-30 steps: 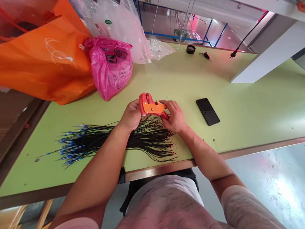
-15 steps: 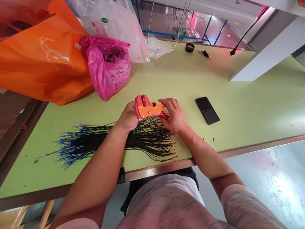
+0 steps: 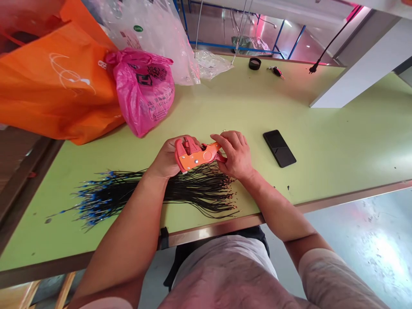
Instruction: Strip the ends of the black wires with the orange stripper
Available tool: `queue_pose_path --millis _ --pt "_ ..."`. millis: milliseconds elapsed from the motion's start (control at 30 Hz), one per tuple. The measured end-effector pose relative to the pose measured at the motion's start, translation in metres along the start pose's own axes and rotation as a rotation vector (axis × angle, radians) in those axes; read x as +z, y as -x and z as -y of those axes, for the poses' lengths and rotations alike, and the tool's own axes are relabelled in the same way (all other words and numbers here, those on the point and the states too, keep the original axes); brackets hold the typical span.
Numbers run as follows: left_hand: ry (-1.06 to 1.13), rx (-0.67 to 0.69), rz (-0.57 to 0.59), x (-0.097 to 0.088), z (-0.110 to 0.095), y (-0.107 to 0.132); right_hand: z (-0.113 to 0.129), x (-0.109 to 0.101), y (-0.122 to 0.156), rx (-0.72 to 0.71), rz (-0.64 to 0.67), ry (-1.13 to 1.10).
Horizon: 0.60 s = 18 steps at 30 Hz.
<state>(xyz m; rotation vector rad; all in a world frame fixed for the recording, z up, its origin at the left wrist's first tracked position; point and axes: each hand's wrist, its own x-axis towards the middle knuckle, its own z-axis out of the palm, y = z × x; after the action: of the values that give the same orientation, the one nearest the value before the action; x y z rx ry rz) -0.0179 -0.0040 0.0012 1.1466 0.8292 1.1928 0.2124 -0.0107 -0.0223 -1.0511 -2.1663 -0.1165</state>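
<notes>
Both hands hold an orange-red hand tool (image 3: pixel 193 155) above a bundle of thin black wires (image 3: pixel 180 189) lying on the green table (image 3: pixel 337 141). My left hand (image 3: pixel 165 159) wraps the tool's head end, fingers curled over its top. My right hand (image 3: pixel 234 154) grips the handle end, fingers closed round it. The wires carry blue tips (image 3: pixel 92 205) at their left ends and small red tips (image 3: pixel 230 189) at the right, near my right wrist.
An orange bag (image 3: pixel 58 81), a pink plastic bag (image 3: pixel 144 90) and clear plastic bags (image 3: pixel 154 30) sit at the back left. A black phone (image 3: pixel 279 148) lies right of my hands. A black tape roll (image 3: pixel 254 63), keys (image 3: pixel 276 71) and a plug (image 3: pixel 311 68) lie far back.
The tool has tipped and dropped slightly to the left, head end lower. My left fingers have come over the top of the head.
</notes>
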Motion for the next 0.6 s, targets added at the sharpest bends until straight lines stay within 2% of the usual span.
queue_pose_path --millis 167,400,600 --pt "-0.022 -0.007 -0.001 0.0022 -0.0054 0.0005 -0.0003 -0.0012 -0.0004 -0.024 -0.001 0.000" --pt "0.005 -0.022 0.007 0.0047 -0.0068 0.0032 0.0030 -0.0050 -0.0019 0.040 0.074 -0.067" --pt "-0.001 -0.016 0.011 0.0041 -0.0062 0.0033 0.0041 -0.0063 -0.0050 0.057 0.066 -0.055"
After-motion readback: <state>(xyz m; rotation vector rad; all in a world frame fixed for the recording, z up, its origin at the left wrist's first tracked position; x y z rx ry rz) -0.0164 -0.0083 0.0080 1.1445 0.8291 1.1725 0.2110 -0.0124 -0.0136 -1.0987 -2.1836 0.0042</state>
